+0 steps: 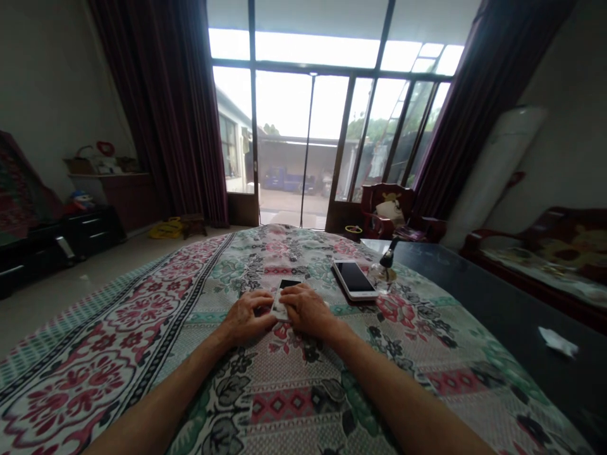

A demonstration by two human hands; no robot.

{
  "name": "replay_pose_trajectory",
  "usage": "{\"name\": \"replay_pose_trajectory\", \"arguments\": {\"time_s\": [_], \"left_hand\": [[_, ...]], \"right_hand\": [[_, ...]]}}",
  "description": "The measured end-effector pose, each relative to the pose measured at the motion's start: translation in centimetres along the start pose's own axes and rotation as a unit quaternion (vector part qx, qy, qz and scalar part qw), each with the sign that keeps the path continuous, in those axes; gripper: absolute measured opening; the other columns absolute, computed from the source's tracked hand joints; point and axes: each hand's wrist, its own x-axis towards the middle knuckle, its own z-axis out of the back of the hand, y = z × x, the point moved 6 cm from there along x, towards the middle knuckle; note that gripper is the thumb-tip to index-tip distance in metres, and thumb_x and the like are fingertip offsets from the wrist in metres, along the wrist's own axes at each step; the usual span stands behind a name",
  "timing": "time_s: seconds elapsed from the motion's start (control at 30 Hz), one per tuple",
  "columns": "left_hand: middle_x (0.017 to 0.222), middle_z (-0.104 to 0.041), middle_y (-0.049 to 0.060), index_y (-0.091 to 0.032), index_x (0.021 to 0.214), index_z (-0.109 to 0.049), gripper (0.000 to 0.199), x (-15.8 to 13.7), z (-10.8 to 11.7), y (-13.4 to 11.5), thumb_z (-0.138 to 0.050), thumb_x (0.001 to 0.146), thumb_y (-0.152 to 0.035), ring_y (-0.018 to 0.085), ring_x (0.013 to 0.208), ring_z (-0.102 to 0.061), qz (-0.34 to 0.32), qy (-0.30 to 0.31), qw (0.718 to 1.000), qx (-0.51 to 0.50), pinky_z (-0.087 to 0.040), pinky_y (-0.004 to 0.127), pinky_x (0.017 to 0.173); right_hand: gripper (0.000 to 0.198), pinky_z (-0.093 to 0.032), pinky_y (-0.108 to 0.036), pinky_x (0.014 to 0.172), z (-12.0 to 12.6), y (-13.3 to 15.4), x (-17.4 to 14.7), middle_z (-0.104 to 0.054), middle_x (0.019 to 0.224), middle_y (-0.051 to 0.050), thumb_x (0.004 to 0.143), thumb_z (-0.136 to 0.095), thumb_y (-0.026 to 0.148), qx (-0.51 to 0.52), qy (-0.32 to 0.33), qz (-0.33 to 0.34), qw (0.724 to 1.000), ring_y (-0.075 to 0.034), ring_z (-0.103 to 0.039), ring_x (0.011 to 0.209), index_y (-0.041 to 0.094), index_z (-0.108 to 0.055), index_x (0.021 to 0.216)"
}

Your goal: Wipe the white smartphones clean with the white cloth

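Observation:
A small white phone [281, 311] with a dark screen lies on the patterned cloth in front of me. My left hand [250, 317] grips its left edge, thumb at the near corner and curled fingers farther up. My right hand [308, 309] lies across the phone's right side, its fingers bent over the face. Something whitish shows under those fingertips, too blurred to name. To the right of my right hand lies a larger white phone [355, 279], dark screen up. Just beyond it stands a clear glass bottle [383, 278] with a black top.
The floral cloth [279, 379] covers a table. On its right, a dark tabletop [478, 303] holds a crumpled white tissue [558, 342]. Wooden chairs [386, 212] stand beyond, near glass doors [303, 145]. A yellow object [165, 228] lies on the floor at left.

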Motion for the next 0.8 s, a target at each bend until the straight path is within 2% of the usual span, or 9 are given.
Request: {"name": "replay_pose_trajectory", "arguments": {"time_s": [0.2, 0.3, 0.37, 0.43, 0.67, 0.8], "left_hand": [[0.109, -0.071, 0.005, -0.024, 0.094, -0.076, 0.027, 0.0, 0.0, 0.1, -0.063, 0.072, -0.028, 0.024, 0.105, -0.062, 0.018, 0.012, 1.0, -0.018, -0.046, 0.039, 0.097], [0.107, -0.072, 0.004, -0.025, 0.091, -0.076, 0.024, 0.0, 0.0, 0.2, -0.063, 0.072, -0.029, 0.024, 0.104, -0.063, 0.013, 0.002, 1.0, -0.027, -0.046, 0.039, 0.096], [0.104, -0.073, 0.004, -0.025, 0.088, -0.076, 0.021, 0.0, 0.1, 0.1, -0.063, 0.073, -0.029, 0.023, 0.102, -0.064, 0.005, -0.001, 0.999, -0.038, -0.047, 0.038, 0.095], [0.102, -0.073, 0.003, -0.025, 0.086, -0.076, 0.019, -0.1, 0.1, 0.0, -0.063, 0.073, -0.03, 0.023, 0.1, -0.064, 0.002, -0.001, 0.999, -0.049, -0.048, 0.038, 0.094], [0.102, -0.073, 0.004, -0.024, 0.087, -0.076, 0.02, -0.1, 0.3, 0.0, -0.065, 0.072, -0.03, 0.024, 0.099, -0.065, 0.015, -0.003, 0.999, -0.048, -0.049, 0.038, 0.093], [0.102, -0.073, 0.003, -0.025, 0.086, -0.076, 0.019, -0.1, 0.2, -0.1, -0.064, 0.073, -0.029, 0.023, 0.099, -0.065, 0.007, -0.003, 0.999, -0.041, -0.049, 0.037, 0.092]], "right_hand": [[0.025, -0.037, -0.03, 0.094, 1.0, -2.3, 0.0, -0.07, 0.104, -0.007, 0.085, -0.049, 0.009, -0.055, -0.025, -0.11, 0.992, -0.019, -0.058, 0.1, 0.018, -0.072, 0.088], [0.021, -0.038, -0.028, 0.091, 0.7, -1.1, 0.1, -0.07, 0.102, -0.007, 0.084, -0.051, 0.011, -0.053, -0.002, -0.096, 0.994, -0.018, -0.058, 0.096, 0.018, -0.072, 0.084], [0.02, -0.038, -0.027, 0.089, 0.2, 0.0, 0.4, -0.07, 0.103, -0.006, 0.084, -0.053, 0.012, -0.037, 0.016, -0.064, 0.997, -0.017, -0.058, 0.094, 0.018, -0.072, 0.086], [0.02, -0.038, -0.027, 0.089, 0.0, 0.3, 0.7, -0.07, 0.102, -0.006, 0.085, -0.053, 0.013, -0.029, 0.021, -0.058, 0.998, -0.017, -0.058, 0.095, 0.019, -0.072, 0.088], [0.023, -0.038, -0.027, 0.091, 1.3, -2.9, 0.3, -0.071, 0.101, -0.009, 0.083, -0.051, 0.01, -0.049, -0.014, -0.177, 0.983, -0.019, -0.06, 0.097, 0.018, -0.072, 0.089], [0.021, -0.041, -0.026, 0.085, 0.9, -1.1, 0.4, -0.072, 0.092, -0.007, 0.079, -0.054, 0.013, -0.03, 0.015, -0.158, 0.987, -0.019, -0.062, 0.091, 0.02, -0.073, 0.08]]}}
